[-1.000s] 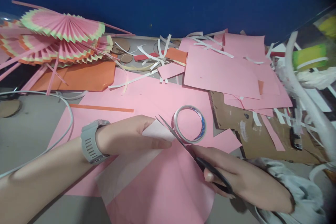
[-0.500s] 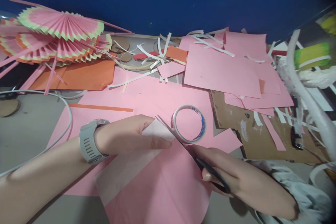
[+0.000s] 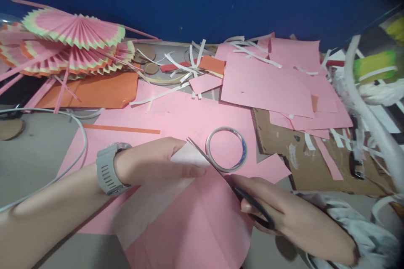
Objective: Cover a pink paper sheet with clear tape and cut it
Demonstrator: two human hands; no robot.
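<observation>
Scissors [image 3: 257, 204]: blades nearer together than a second ago, tips almost meeting; the handles have shifted slightly left along with the right hand [image 3: 279, 204].
Right fingers: wrapped around the black handles, grasping them.
Left fingers: the left hand [image 3: 158, 162] pinches the held pink sheet [image 3: 192, 227], thumb on top, other fingers mostly hidden.
Sheet in hand: between both hands, a pale band [image 3: 151, 206] slanting from the thumb to lower left, blades at its upper right edge.
Tape roll [image 3: 245, 151]: lying just beside the blades, on a large pink sheet [image 3: 176, 113].
Orange strip [image 3: 123, 129]: on that sheet, beyond the left wrist with its grey watch [image 3: 109, 172].
Cardboard [image 3: 306, 176]: right, partly under pink papers [image 3: 268, 84].
Pleated paper fans [image 3: 75, 29]: piled far left.
Table [image 3: 34, 164]: grey, beneath everything.
</observation>
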